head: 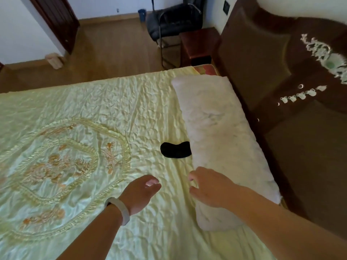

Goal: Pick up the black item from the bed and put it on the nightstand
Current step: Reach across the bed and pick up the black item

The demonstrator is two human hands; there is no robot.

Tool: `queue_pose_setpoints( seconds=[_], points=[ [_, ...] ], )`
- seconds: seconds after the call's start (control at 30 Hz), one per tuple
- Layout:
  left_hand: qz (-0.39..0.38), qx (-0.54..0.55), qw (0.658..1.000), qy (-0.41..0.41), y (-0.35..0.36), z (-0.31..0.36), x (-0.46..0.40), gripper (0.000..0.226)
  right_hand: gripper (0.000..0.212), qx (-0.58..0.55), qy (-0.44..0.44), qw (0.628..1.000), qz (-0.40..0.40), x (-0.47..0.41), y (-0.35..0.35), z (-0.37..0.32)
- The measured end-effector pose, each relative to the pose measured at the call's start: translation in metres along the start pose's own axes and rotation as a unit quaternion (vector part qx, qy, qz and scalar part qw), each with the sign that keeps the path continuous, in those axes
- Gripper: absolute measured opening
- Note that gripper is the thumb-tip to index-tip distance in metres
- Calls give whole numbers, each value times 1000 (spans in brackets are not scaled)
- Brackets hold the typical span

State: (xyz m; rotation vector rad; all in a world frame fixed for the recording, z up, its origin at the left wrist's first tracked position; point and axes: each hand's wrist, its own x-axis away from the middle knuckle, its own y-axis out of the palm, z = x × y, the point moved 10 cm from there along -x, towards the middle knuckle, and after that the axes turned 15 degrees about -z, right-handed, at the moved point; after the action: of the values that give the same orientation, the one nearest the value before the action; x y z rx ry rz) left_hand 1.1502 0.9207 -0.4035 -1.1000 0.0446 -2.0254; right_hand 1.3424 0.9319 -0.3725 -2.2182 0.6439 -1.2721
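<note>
Black item [175, 150] on bed [93, 109], frame centre, touching pillow [216, 128]. Left hand [139, 192] and right hand [210, 186] below it, both loosely open, empty. Nightstand [199, 44] top centre.

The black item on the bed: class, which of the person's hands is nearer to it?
Right. The right hand hovers just below the black item, beside the pillow; the left hand is lower and further left.
</note>
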Motion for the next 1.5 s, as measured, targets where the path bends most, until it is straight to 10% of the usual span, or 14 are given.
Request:
queue_pose_setpoints(
  seconds=[0.53,0.73,1.17,1.5],
  points=[
    [79,419,902,-74,28,-122,-245,14,32,-427,123,895,43,-222,73,149],
    [104,447,885,-83,19,-138,-293,9,6,-488,160,855,68,-267,85,174],
    [207,427,880,-24,7,-141,-334,15,55,-558,151,808,111,-297,98,189],
    [224,485,845,9,11,-146,-274,28,53,-559,70,822,87,-294,85,156]
  ],
)
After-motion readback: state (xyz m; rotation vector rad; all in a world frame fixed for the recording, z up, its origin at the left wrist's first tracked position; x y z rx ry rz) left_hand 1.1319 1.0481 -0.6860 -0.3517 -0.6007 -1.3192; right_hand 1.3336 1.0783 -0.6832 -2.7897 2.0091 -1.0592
